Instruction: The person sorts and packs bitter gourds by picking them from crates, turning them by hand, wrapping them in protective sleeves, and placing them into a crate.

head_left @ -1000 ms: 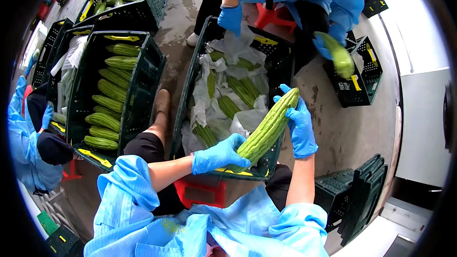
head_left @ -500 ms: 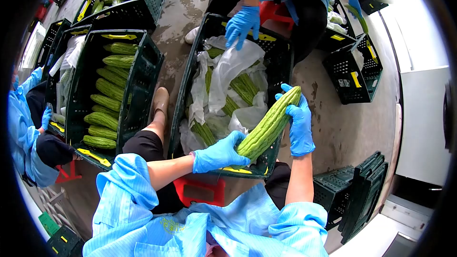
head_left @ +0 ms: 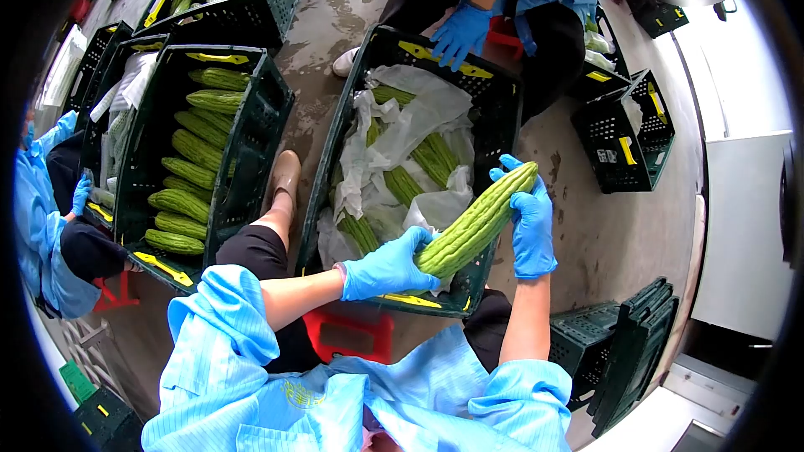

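A long green bitter melon (head_left: 476, 228) is held slantwise between my two blue-gloved hands, over the near right corner of the dark green crate (head_left: 335, 130) in front of me. My left hand (head_left: 388, 268) grips its lower end. Around the upper end close the fingers of my right hand (head_left: 532, 222). Inside that crate, more bitter melons (head_left: 433, 156) lie partly covered by crumpled whitish wrapping (head_left: 402, 138). A co-worker's gloved hand (head_left: 463, 36) is at the far rim of the crate.
To the left stands a crate (head_left: 251, 138) with a column of bitter melons (head_left: 198, 149). Another filled crate (head_left: 289, 0) is behind it. A second co-worker (head_left: 50, 201) sits at far left. Folded crates (head_left: 632, 351) lean at right, and a red stool (head_left: 350, 336) is under me.
The co-worker's hand has drawn back from the wrapping toward the far rim, and the wrapping lies lower. My hands still hold the bitter melon in nearly the same pose.
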`<state>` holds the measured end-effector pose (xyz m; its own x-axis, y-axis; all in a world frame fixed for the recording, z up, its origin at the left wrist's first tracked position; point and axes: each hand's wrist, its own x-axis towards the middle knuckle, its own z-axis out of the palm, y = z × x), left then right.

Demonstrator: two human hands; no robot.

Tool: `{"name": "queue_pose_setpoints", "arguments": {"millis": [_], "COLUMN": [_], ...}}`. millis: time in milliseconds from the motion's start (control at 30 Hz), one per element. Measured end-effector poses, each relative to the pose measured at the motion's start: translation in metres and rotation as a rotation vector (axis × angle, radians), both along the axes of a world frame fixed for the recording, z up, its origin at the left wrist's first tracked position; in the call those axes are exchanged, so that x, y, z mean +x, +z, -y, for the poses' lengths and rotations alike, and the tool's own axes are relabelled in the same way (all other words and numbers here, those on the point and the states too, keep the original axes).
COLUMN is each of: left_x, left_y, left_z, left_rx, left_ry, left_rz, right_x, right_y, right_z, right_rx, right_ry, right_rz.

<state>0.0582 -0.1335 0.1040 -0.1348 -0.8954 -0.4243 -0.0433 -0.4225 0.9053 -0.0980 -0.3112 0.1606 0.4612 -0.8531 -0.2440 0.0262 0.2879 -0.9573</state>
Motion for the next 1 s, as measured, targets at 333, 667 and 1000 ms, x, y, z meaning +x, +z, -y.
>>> {"name": "queue_pose_setpoints", "arguments": {"millis": [333, 667, 1000], "left_x": [-0.001, 0.001, 0.009], "left_y": [0.003, -0.02, -0.025], "left_z": [0.001, 0.005, -0.003], "left_rx": [0.041, 0.196, 0.513], "left_ry": [-0.052, 0.027, -0.217], "left_rz": [-0.113, -0.559, -1.457], "right_x": [-0.003, -0.008, -0.004], "right_y": [-0.008, -0.004, -0.002], "right_z": [0.001, 0.004, 0.001], "right_rx": [-0.051, -0.037, 0.321], "right_ry": [-0.087, 0.047, -0.129], "right_rz": [-0.04, -0.068, 0.155]}}
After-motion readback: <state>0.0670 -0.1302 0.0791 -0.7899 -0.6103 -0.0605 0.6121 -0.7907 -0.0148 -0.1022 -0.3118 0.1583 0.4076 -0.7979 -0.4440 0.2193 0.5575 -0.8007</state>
